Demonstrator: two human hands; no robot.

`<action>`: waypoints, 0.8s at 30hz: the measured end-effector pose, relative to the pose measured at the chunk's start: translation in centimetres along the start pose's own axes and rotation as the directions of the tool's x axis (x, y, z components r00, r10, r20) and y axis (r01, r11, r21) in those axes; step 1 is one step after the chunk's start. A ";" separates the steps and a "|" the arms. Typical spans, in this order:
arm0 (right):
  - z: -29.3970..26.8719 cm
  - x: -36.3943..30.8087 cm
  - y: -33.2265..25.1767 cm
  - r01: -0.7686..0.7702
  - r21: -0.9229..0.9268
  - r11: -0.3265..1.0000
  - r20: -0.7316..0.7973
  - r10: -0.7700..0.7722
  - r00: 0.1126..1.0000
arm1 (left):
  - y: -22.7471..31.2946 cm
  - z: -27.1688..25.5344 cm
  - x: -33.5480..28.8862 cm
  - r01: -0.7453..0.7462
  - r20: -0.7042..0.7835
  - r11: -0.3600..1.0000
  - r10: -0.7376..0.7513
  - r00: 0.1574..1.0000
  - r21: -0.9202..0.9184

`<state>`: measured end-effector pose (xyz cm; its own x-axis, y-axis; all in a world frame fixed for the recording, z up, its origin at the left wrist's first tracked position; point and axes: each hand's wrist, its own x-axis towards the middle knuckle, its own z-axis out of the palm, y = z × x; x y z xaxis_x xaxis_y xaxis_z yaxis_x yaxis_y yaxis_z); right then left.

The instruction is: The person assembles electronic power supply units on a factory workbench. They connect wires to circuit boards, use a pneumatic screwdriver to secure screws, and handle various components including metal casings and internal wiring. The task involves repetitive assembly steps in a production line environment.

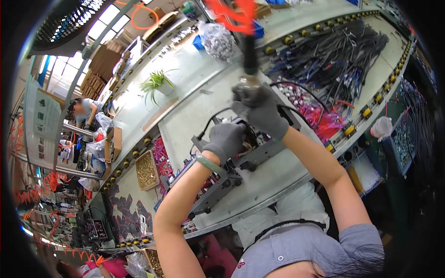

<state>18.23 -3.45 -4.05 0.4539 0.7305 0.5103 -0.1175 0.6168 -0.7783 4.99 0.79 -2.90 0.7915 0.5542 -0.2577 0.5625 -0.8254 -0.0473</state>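
Observation:
Both my hands wear grey gloves. My right hand [268, 116] is closed around the metal lower end of a hanging power screwdriver [250, 62], which stands upright over the work with a bright orange coiled hose [235, 16] above it. My left hand [226, 141] rests with curled fingers at the middle of a dark grey metal housing [266, 155]; what its fingers hold is hidden. Black cables [209, 121] loop out around this housing. Against it, nearer to me on the left, is another grey housing [211, 197] with dark knobs.
A heap of black cables [329, 58] lies at the right, with red and pink wires [320, 120] below it. A box of small brass-coloured parts [147, 171] stands left. Beyond are a potted plant [162, 85] and a bag of parts [216, 41]. A co-worker [85, 111] sits far left.

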 end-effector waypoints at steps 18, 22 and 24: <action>2.5 2.8 2.0 0.138 -0.503 0.853 0.257 -0.005 0.966 | -1.5 4.7 -11.6 -0.215 -0.125 -0.801 -0.175 0.977 -0.558; 1.9 1.1 -4.4 0.238 -0.396 0.887 0.112 -0.211 0.971 | 3.4 3.7 -13.6 -0.281 -0.013 -0.709 -0.358 0.934 -0.647; 1.6 0.5 -6.3 0.378 -0.329 0.865 0.043 -0.386 0.921 | 4.0 3.2 -13.6 -0.246 -0.150 -0.824 -0.197 0.969 -0.510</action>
<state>17.80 -6.48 1.69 0.4257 0.4474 0.7865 0.3604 0.7135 -0.6009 -4.34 -10.37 -2.70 0.6920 0.7156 -0.0955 -0.5367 0.5984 0.5949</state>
